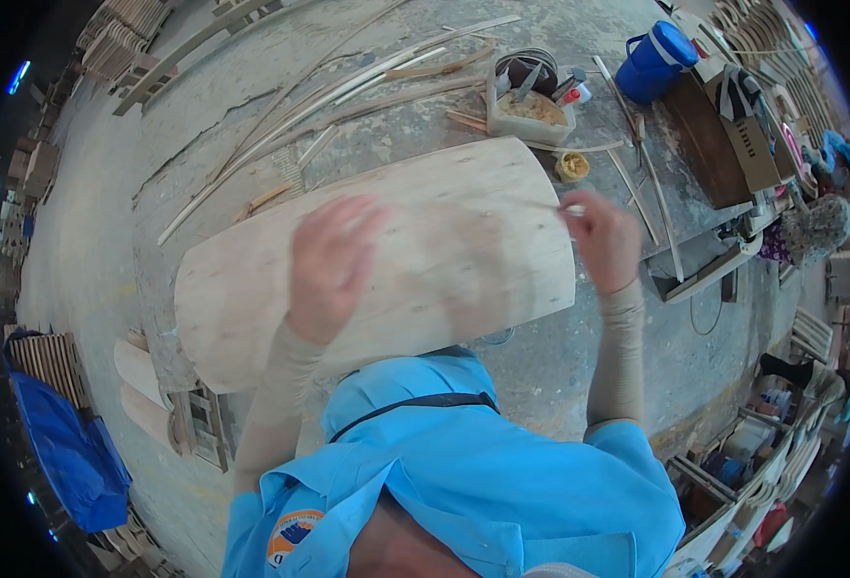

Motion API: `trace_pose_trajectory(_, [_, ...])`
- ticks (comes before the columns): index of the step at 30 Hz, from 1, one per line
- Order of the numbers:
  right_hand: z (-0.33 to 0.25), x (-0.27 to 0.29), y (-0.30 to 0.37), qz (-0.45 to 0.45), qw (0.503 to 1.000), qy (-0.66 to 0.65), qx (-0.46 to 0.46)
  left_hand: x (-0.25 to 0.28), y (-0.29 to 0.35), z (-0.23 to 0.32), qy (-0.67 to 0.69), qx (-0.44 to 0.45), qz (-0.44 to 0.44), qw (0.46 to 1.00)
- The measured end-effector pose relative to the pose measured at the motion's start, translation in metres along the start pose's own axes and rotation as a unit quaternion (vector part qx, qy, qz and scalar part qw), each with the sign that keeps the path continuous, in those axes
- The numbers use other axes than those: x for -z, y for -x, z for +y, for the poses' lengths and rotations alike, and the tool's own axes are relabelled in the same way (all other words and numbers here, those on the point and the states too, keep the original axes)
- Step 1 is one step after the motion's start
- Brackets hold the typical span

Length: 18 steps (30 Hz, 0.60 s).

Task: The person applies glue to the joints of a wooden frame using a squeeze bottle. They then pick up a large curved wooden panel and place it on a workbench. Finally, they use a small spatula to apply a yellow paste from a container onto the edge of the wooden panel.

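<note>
A pale wooden board (pixel 425 246), curved and marked with dark spots, lies across the worktable in front of me. My left hand (pixel 333 255) is over its left-middle part, fingers apart and smeared by motion, holding nothing that I can see. I cannot tell whether it touches the wood. At the board's right end, my right hand (pixel 603 236) is closed in a pinch. A thin, blurred strip reaches left from those fingers over the board; its kind is unclear. Just beyond the right end sits a small tub of yellowish paste (pixel 572 167).
Behind the board stands a white container (pixel 531 120) with tools and paste. A blue cooler jug (pixel 654 63) and a cardboard box (pixel 743 135) are at the far right. Long wood strips (pixel 329 91) lie along the back. A blue tarp (pixel 64 443) covers something at left.
</note>
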State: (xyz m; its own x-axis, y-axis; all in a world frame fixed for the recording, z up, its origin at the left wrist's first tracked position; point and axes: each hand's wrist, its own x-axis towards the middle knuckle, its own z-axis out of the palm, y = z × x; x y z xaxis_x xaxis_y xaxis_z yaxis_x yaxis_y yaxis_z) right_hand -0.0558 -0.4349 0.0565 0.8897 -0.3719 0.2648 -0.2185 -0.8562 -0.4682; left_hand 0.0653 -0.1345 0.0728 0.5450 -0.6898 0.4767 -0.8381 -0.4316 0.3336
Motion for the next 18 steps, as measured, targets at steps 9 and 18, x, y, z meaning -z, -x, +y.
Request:
trace_pose_trajectory(9, [-0.038, -0.021, 0.004, 0.005, 0.986, -0.138, 0.09, -0.059, -0.004, 0.017, 0.027, 0.029, -0.193, 0.98])
trace_pose_trajectory(18, [0.208, -0.14, -0.031, 0.049, 0.968, -0.119, -0.217, -0.024, 0.054, -0.01, 0.423, 0.288, -0.088, 0.855])
